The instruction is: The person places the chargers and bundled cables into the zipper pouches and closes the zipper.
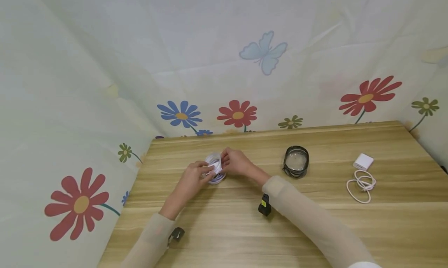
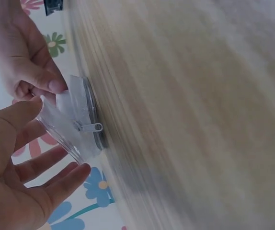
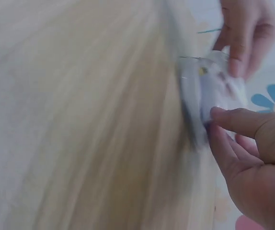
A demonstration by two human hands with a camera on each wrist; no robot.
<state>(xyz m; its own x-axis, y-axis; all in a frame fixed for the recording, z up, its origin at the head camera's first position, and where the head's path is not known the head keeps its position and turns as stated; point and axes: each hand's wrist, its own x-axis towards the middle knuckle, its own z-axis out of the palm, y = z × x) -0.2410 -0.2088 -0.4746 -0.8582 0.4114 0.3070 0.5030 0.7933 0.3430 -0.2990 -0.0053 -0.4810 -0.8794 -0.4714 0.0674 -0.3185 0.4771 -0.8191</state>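
A small clear plastic zip pouch (image 1: 216, 177) with a pale zipped edge stands on the table, held between both hands. Its white zip pull (image 2: 92, 127) hangs at the side in the left wrist view. My left hand (image 1: 190, 181) pinches the pouch's raised clear wall, thumb on one side and fingers on the other. From the opposite side, my right hand (image 1: 238, 163) pinches the pouch's rim between thumb and fingers, seen close in the right wrist view. Something whitish shows through the plastic, its kind blurred.
To the right lies a round clear pouch with black edging (image 1: 296, 162). Farther right are a white charger block (image 1: 363, 162) and a coiled white cable (image 1: 364, 185) on the wooden table (image 1: 224, 237). A flower-printed curtain (image 1: 196, 65) hangs behind the table.
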